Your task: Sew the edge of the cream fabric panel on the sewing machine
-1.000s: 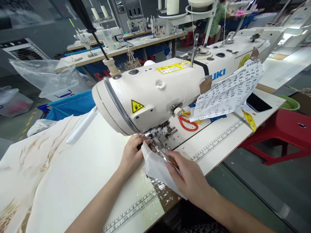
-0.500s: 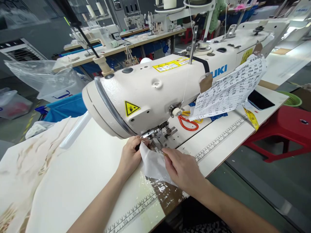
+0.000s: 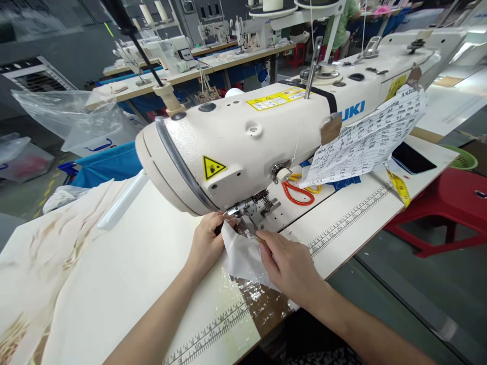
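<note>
A white sewing machine head (image 3: 236, 147) spans the middle of the view, its needle and presser-foot area (image 3: 251, 210) low at the front. A thin white fabric piece (image 3: 243, 253) hangs from that area toward the table's front edge. My left hand (image 3: 207, 241) is closed at the fabric's upper left edge, close beside the needle area, with its fingertips partly hidden. On the other side, my right hand (image 3: 291, 263) pinches a slim metal tool (image 3: 250, 228) that points at the presser foot. Its exact kind is unclear, as the fingers cover most of it.
Orange-handled scissors (image 3: 299, 195) lie behind the needle area. A handwritten sheet (image 3: 367, 137) hangs on the machine, near a phone (image 3: 413, 158) and a yellow tape measure (image 3: 398, 187). Beige fabric (image 3: 72, 238) covers the left side. A red stool (image 3: 449, 203) stands at right.
The whole view has shifted slightly, so the machine and table appear a little farther right. Both hands keep nearly the same places and holds at the needle area.
</note>
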The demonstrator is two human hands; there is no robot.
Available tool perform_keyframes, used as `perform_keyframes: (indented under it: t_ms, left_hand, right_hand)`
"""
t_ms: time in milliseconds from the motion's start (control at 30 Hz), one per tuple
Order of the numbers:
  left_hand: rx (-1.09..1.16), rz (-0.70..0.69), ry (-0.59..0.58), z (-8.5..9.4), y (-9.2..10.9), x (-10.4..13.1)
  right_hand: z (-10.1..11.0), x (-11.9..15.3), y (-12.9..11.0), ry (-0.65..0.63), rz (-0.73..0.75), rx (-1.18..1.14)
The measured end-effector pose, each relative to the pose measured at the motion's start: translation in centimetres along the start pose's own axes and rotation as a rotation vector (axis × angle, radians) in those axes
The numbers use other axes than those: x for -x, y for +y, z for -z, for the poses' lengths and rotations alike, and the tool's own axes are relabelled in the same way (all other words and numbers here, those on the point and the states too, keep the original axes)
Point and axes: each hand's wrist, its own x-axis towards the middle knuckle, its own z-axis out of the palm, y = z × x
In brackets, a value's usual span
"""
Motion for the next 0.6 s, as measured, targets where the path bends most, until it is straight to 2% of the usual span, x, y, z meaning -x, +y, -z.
perform_keyframes:
  t_ms: [233, 600]
  left_hand:
    - [-0.04, -0.002, -0.014, -0.04, 0.07, -0.03]
    - [-0.297, -0.089, 0.002, -0.46, 0.12, -0.3]
  right_hand:
    - [-0.11, -0.13, -0.1, -0.031, 0.012, 0.032]
    - [-0.03, 0.03, -0.3, -0.106, 0.005, 0.12]
